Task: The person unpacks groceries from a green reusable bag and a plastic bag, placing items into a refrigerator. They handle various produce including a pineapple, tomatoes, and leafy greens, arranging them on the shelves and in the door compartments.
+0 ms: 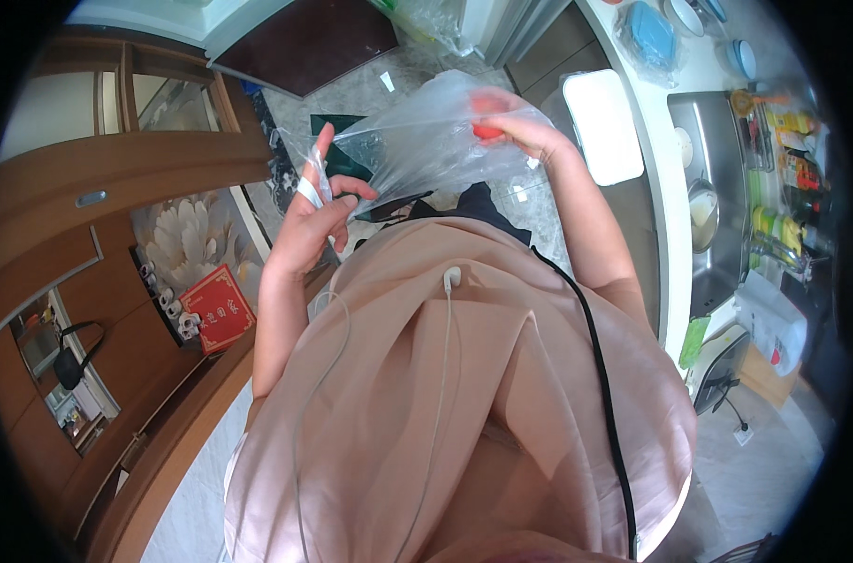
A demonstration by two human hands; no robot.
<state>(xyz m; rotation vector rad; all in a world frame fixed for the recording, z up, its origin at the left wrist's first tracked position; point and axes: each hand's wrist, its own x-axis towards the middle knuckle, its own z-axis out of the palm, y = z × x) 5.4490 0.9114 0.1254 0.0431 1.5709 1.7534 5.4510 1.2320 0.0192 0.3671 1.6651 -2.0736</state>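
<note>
A clear plastic bag (419,144) is stretched between my two hands in front of my waist. My left hand (321,211) grips its gathered edge, and a twisted strip of the plastic loops around the raised index finger. White tape or a white strip also shows across that finger. On the other side, my right hand (518,130) has its fingers curled around a small red object (488,131), seen partly through the film. Whether that hand is inside the bag or behind it, I cannot tell. A dark green item (345,158) shows beyond the bag, partly covered by it.
To the right runs a white counter (673,281) with a steel sink (722,267) and blue containers (652,32). A white-topped bin or board (602,127) stands beside it. At left are wooden cabinets (53,183) and a red box (219,310). Earphone wires (440,380) and a black cable (599,366) hang over my clothing.
</note>
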